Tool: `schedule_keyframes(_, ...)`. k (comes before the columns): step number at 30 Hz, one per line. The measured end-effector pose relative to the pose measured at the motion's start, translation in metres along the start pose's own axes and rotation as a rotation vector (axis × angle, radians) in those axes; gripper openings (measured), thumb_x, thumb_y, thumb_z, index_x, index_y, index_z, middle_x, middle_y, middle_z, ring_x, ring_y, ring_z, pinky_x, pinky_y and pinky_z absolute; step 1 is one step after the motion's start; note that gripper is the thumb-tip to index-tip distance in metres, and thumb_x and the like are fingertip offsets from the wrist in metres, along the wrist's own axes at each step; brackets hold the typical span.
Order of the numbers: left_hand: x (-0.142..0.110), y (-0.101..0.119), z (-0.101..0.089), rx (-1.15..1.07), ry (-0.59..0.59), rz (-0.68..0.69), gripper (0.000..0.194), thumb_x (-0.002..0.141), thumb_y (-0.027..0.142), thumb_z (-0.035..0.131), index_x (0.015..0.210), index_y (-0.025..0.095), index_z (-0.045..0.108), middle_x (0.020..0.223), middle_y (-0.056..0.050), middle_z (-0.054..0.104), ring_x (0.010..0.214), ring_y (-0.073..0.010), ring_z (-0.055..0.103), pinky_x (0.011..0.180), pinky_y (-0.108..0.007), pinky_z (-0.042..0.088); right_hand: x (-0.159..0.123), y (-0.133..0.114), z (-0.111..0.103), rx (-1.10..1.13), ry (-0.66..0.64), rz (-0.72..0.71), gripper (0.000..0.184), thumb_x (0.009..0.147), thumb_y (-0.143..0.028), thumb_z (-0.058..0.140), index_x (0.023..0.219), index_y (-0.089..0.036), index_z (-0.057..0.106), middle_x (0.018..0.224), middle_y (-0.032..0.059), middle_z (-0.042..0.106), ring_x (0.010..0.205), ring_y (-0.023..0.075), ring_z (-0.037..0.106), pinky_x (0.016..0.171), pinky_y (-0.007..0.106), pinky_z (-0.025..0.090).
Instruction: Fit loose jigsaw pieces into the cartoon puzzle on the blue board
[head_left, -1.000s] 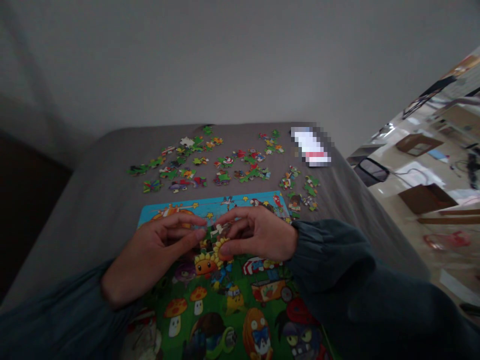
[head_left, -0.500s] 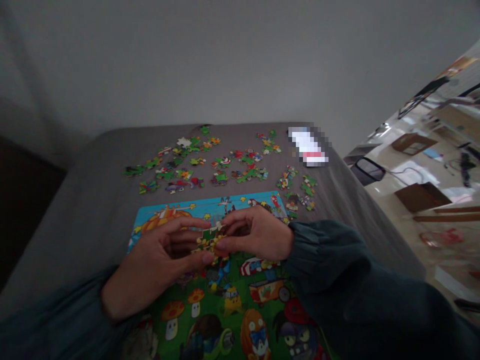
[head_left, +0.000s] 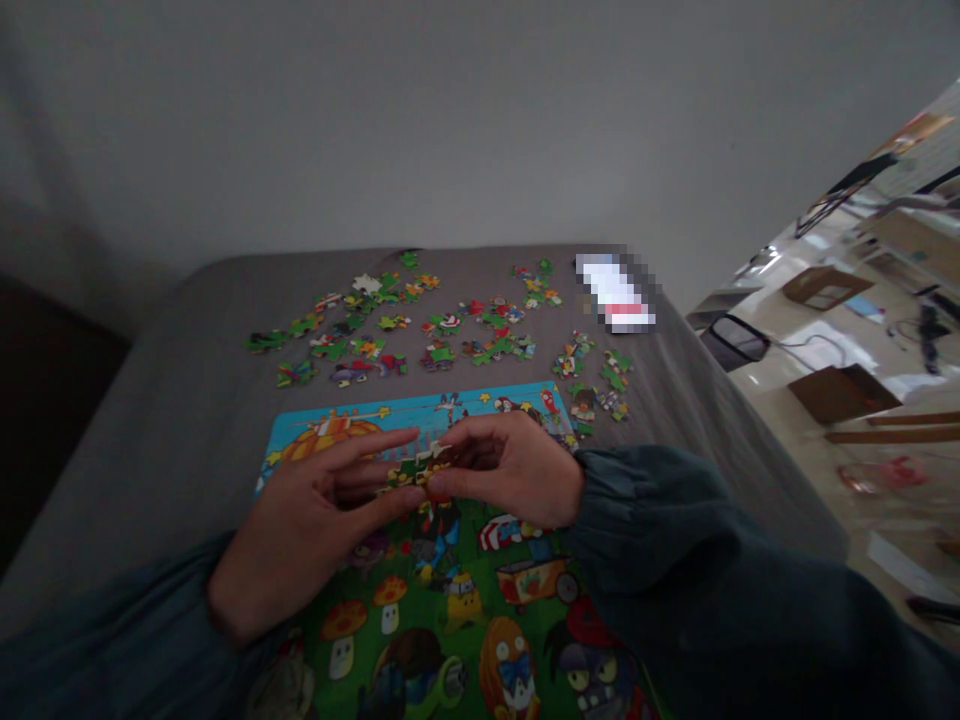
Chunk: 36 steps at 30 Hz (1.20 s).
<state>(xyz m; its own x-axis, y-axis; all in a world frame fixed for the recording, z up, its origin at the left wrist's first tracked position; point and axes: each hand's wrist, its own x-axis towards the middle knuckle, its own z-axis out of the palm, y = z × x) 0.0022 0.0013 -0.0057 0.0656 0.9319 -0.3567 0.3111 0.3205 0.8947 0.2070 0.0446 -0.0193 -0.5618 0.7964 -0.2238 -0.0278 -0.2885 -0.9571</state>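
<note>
Both my hands hover over a colourful cartoon jigsaw puzzle [head_left: 457,610] and hold a small joined clump of puzzle pieces [head_left: 420,468] between them. My right hand [head_left: 517,470] pinches the clump from the right with thumb and fingers. My left hand [head_left: 315,520] reaches it from the left, its thumb at the clump's lower edge and its fingers spread. The clump is green and yellow, and my fingers hide part of it. Several loose pieces [head_left: 397,335] lie scattered beyond the puzzle.
A grey bed or sofa surface [head_left: 187,400] carries everything, with a pale wall [head_left: 450,130] behind. A pixelated white and red object [head_left: 615,292] lies at the far edge. To the right, past the edge, is a floor with cardboard boxes [head_left: 844,393].
The clump has shifted from a raised, tilted pose to a flatter one between my hands. My left fingers have spread wider, and the view has moved slightly.
</note>
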Motion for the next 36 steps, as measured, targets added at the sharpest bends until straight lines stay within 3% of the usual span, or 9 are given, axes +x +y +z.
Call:
schedule_keyframes(4, -0.0027, 0.0018, 0.0034, -0.014, 0.052, 0.046, 0.061, 0.064, 0.052, 0.086, 0.120, 0.033, 0.070, 0.104, -0.002, 0.081, 0.088, -0.0260, 0.079, 0.061, -0.027, 0.066, -0.0015, -0.0015, 0.0007, 0.015, -0.008, 0.010, 0.031, 0.062, -0.029, 0.091, 0.077, -0.016, 0.066, 0.065, -0.0052, 0.065, 0.059, 0.0084, 0.059, 0.061, 0.024, 0.048)
schedule_keyframes(8, -0.0048, 0.0053, 0.0070, -0.021, 0.089, 0.067, 0.062, 0.061, 0.051, 0.088, 0.118, 0.035, 0.069, 0.123, -0.003, 0.075, 0.083, -0.0265, 0.078, 0.045, -0.026, 0.063, -0.0022, -0.0027, 0.0005, 0.027, -0.010, 0.040, 0.038, 0.058, -0.031, 0.093, 0.077, -0.016, 0.065, 0.069, -0.0041, 0.067, 0.062, 0.0094, 0.062, 0.065, 0.025, 0.050)
schedule_keyframes(15, -0.0074, 0.0068, 0.0082, 0.010, 0.152, 0.118, 0.059, 0.059, 0.052, 0.089, 0.113, 0.033, 0.070, 0.113, -0.002, 0.074, 0.076, -0.0233, 0.077, 0.042, -0.023, 0.061, -0.0003, -0.0024, -0.0009, -0.026, 0.026, 0.039, 0.044, 0.054, -0.037, 0.095, 0.078, -0.018, 0.063, 0.066, -0.0056, 0.064, 0.060, 0.0098, 0.059, 0.061, 0.026, 0.047)
schedule_keyframes(21, -0.0073, 0.0059, 0.0073, 0.032, 0.184, 0.139, 0.056, 0.061, 0.051, 0.088, 0.111, 0.032, 0.070, 0.104, -0.002, 0.073, 0.079, -0.0230, 0.075, 0.043, -0.020, 0.061, -0.0025, -0.0025, -0.0005, -0.112, 0.063, -0.022, 0.031, 0.064, -0.026, 0.089, 0.078, -0.018, 0.062, 0.066, -0.0050, 0.063, 0.061, 0.0096, 0.058, 0.060, 0.025, 0.046)
schedule_keyframes(26, -0.0057, 0.0064, 0.0086, -0.027, 0.165, 0.078, 0.062, 0.062, 0.049, 0.088, 0.117, 0.033, 0.064, 0.109, -0.002, 0.069, 0.080, -0.0247, 0.076, 0.042, -0.022, 0.061, -0.0042, -0.0019, -0.0005, -0.219, 0.055, -0.118, 0.035, 0.073, -0.027, 0.082, 0.105, -0.020, 0.070, 0.084, -0.0008, 0.067, 0.070, 0.0114, 0.060, 0.066, 0.027, 0.050)
schedule_keyframes(30, -0.0059, 0.0071, 0.0096, -0.073, 0.158, 0.050, 0.067, 0.059, 0.049, 0.089, 0.117, 0.031, 0.062, 0.115, -0.003, 0.067, 0.082, -0.0264, 0.077, 0.041, -0.024, 0.061, -0.0034, 0.0001, -0.0009, -0.286, 0.034, -0.146, 0.018, 0.078, -0.033, 0.078, 0.085, -0.017, 0.071, 0.081, -0.0002, 0.064, 0.070, 0.0117, 0.058, 0.065, 0.027, 0.047)
schedule_keyframes(33, -0.0056, 0.0068, 0.0088, -0.074, 0.155, 0.043, 0.071, 0.058, 0.050, 0.090, 0.120, 0.030, 0.061, 0.113, -0.004, 0.070, 0.078, -0.0264, 0.077, 0.041, -0.026, 0.061, -0.0022, 0.0021, -0.0008, -0.269, 0.082, -0.119, 0.024, 0.074, -0.036, 0.082, 0.077, -0.017, 0.068, 0.074, -0.0017, 0.061, 0.065, 0.0109, 0.055, 0.061, 0.026, 0.045)
schedule_keyframes(36, -0.0041, 0.0069, 0.0063, -0.068, 0.137, 0.076, 0.067, 0.059, 0.051, 0.089, 0.116, 0.027, 0.064, 0.099, -0.003, 0.076, 0.079, -0.0260, 0.078, 0.053, -0.029, 0.066, -0.0018, 0.0026, -0.0006, -0.252, 0.138, -0.089, 0.035, 0.066, -0.044, 0.088, 0.076, -0.017, 0.067, 0.071, -0.0019, 0.061, 0.065, 0.0118, 0.055, 0.058, 0.026, 0.044)
